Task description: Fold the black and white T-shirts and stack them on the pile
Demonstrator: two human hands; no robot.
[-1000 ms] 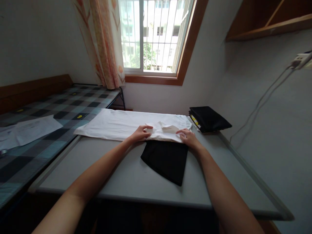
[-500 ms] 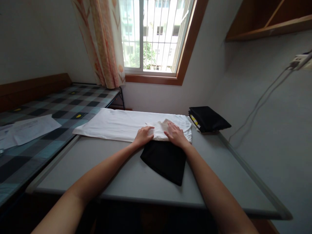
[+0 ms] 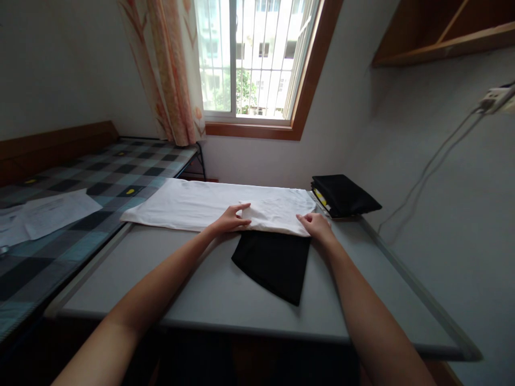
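A white T-shirt (image 3: 201, 203), folded into a long strip, lies across the far side of the grey table (image 3: 201, 284). What looks like its black sleeve (image 3: 276, 262) sticks out from under the near edge toward me. My left hand (image 3: 232, 218) rests on the shirt's near edge, thumb and forefinger apart around a small rise of cloth. At the right end of the strip, my right hand (image 3: 317, 225) has its fingers closed on the white cloth near the corner. The cloth between the two hands is slightly wrinkled.
A black pouch (image 3: 346, 195) sits on papers at the table's back right. To the left is a bed with a checked mattress (image 3: 153, 155) and loose paper sheets (image 3: 60, 214). A window and curtain (image 3: 173, 69) are ahead; a cable (image 3: 426, 155) hangs on the right wall.
My hands have moved apart, the right one outward to the shirt's right end, the left one slightly left. The light folded-up patch under my right hand now lies flatter.
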